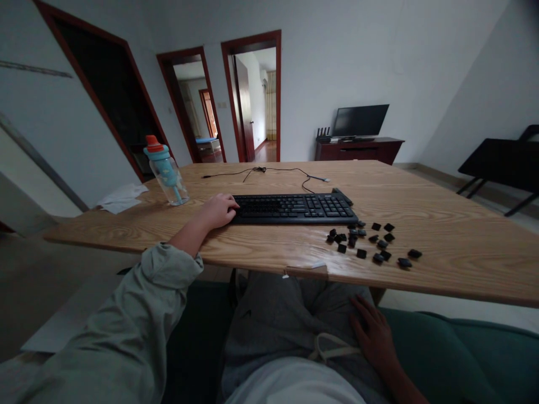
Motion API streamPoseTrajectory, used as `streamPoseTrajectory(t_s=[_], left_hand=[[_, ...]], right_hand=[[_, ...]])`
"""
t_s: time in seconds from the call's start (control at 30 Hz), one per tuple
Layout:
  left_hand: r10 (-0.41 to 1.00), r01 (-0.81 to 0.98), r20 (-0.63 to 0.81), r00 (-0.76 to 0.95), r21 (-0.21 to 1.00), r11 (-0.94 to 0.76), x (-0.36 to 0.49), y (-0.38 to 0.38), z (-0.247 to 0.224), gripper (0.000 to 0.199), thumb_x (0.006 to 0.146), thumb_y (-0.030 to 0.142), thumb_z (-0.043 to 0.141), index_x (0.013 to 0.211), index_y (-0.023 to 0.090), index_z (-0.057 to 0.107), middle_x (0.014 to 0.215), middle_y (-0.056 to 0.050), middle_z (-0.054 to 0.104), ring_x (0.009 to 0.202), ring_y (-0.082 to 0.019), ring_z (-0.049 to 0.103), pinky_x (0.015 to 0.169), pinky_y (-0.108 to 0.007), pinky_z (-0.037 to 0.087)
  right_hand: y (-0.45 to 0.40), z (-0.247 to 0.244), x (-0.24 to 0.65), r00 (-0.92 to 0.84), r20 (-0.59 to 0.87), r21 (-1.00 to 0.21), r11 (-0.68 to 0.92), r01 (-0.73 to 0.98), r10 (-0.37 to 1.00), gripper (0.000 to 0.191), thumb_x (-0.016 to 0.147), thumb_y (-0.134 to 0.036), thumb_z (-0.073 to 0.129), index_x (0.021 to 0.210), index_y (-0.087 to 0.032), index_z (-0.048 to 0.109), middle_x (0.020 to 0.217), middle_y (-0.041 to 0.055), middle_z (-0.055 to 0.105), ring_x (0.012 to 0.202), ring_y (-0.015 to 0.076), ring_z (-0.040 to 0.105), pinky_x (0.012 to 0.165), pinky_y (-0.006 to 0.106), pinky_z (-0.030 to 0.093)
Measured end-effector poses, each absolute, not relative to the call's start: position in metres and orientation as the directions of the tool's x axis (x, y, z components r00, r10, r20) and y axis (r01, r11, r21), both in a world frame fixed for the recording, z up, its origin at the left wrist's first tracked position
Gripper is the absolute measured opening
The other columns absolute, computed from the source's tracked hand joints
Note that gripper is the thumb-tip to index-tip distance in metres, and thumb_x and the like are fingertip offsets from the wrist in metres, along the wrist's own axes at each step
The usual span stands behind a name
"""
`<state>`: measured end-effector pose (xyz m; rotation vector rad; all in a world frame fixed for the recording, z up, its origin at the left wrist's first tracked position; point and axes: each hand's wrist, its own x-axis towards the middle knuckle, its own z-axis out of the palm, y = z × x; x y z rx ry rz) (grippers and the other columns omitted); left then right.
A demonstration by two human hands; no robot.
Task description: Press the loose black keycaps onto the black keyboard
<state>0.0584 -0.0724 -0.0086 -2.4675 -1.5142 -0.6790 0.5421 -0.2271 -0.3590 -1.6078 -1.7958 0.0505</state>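
Note:
A black keyboard (295,207) lies on the wooden table, and some key positions on its left part look bare. My left hand (219,210) rests at the keyboard's left end, its fingers curled against the edge and holding that end. Several loose black keycaps (361,253) are scattered on the table to the right, below the keyboard's right end. My right hand (373,331) lies on my right thigh below the table edge, fingers spread, with nothing in it. A thin black cable (286,169) runs behind the keyboard.
A clear bottle with a red and blue lid (166,174) stands at the table's left side, beside crumpled white paper (122,198). The table's front edge (252,267) passes above my lap. A television (361,120) stands on a cabinet against the far wall.

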Motion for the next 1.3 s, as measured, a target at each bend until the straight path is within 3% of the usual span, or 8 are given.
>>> streamPoseTrajectory(t_s=[0.13, 0.27, 0.37, 0.53, 0.73, 0.9, 1.13, 1.3], left_hand=[[0.710, 0.827, 0.562, 0.425, 0.077, -0.557, 0.098, -0.090, 0.003, 0.029, 0.083, 0.022, 0.055, 0.104, 0.020, 0.076, 0.101, -0.010, 0.067, 0.097, -0.026, 0.059, 0.092, -0.038, 0.044], [0.602, 0.620, 0.357, 0.714, 0.077, -0.781, 0.180, -0.107, 0.008, 0.033, 0.086, 0.029, 0.058, 0.114, 0.020, 0.072, 0.110, -0.009, 0.068, 0.097, -0.022, 0.063, 0.088, -0.032, 0.047], [0.521, 0.529, 0.254, 0.815, 0.041, -0.848, 0.237, -0.110, 0.005, 0.036, 0.089, 0.034, 0.056, 0.119, 0.019, 0.070, 0.110, -0.010, 0.069, 0.096, -0.021, 0.065, 0.081, -0.030, 0.048], [0.464, 0.468, 0.248, 0.851, 0.047, -0.883, 0.274, -0.106, -0.001, 0.023, 0.086, 0.033, 0.061, 0.104, 0.024, 0.073, 0.100, -0.006, 0.071, 0.087, -0.019, 0.066, 0.071, -0.027, 0.047], [0.387, 0.405, 0.253, 0.887, -0.021, -0.914, 0.271, -0.112, 0.000, 0.017, 0.088, 0.025, 0.058, 0.091, 0.022, 0.074, 0.097, -0.006, 0.073, 0.089, -0.018, 0.067, 0.076, -0.027, 0.047], [0.404, 0.420, 0.252, 0.879, -0.011, -0.907, 0.272, -0.112, -0.003, 0.012, 0.082, 0.022, 0.064, 0.089, 0.022, 0.074, 0.091, -0.004, 0.074, 0.084, -0.019, 0.066, 0.073, -0.028, 0.046], [0.356, 0.410, 0.465, 0.811, -0.017, -0.912, 0.242, -0.120, 0.010, 0.014, 0.090, 0.031, 0.063, 0.090, 0.019, 0.069, 0.090, -0.006, 0.071, 0.086, -0.018, 0.064, 0.079, -0.029, 0.045], [0.344, 0.432, 0.495, 0.798, -0.070, -0.899, 0.215, -0.132, 0.021, 0.015, 0.091, 0.032, 0.063, 0.089, 0.019, 0.067, 0.088, -0.005, 0.071, 0.084, -0.017, 0.064, 0.080, -0.030, 0.046]], right_hand=[[-0.227, -0.359, 0.541, 0.029, 0.476, -0.483, 0.234, 0.844, 0.879, 0.047, 0.093, -0.045, 0.047, 0.130, -0.019, 0.064, 0.141, 0.0114, 0.055, 0.123, 0.0317, 0.054, 0.104, 0.054, 0.044], [-0.226, -0.355, 0.538, 0.050, 0.465, -0.499, 0.215, 0.840, 0.884, 0.046, 0.092, -0.043, 0.049, 0.128, -0.019, 0.065, 0.139, 0.0115, 0.056, 0.122, 0.0314, 0.055, 0.104, 0.054, 0.044], [-0.228, -0.353, 0.537, 0.058, 0.455, -0.516, 0.210, 0.831, 0.889, 0.045, 0.093, -0.044, 0.049, 0.127, -0.020, 0.065, 0.139, 0.0115, 0.057, 0.124, 0.0312, 0.054, 0.105, 0.054, 0.043], [-0.230, -0.350, 0.537, 0.048, 0.428, -0.526, 0.205, 0.826, 0.903, 0.045, 0.094, -0.042, 0.048, 0.130, -0.021, 0.063, 0.141, 0.0108, 0.055, 0.127, 0.0301, 0.051, 0.107, 0.054, 0.042], [-0.230, -0.347, 0.536, 0.045, 0.444, -0.533, 0.223, 0.816, 0.895, 0.044, 0.093, -0.038, 0.048, 0.129, -0.019, 0.064, 0.141, 0.0114, 0.054, 0.127, 0.0290, 0.051, 0.108, 0.052, 0.041], [-0.230, -0.348, 0.535, 0.063, 0.440, -0.535, 0.205, 0.820, 0.896, 0.044, 0.092, -0.040, 0.049, 0.129, -0.020, 0.064, 0.140, 0.0109, 0.056, 0.125, 0.0296, 0.053, 0.107, 0.054, 0.041], [-0.230, -0.348, 0.536, 0.053, 0.463, -0.525, 0.225, 0.821, 0.885, 0.043, 0.094, -0.041, 0.048, 0.127, -0.019, 0.065, 0.139, 0.0116, 0.057, 0.124, 0.0294, 0.053, 0.107, 0.053, 0.042], [-0.228, -0.356, 0.540, 0.039, 0.483, -0.494, 0.235, 0.837, 0.875, 0.045, 0.093, -0.042, 0.050, 0.130, -0.020, 0.064, 0.140, 0.0111, 0.056, 0.124, 0.0312, 0.053, 0.105, 0.054, 0.044]])
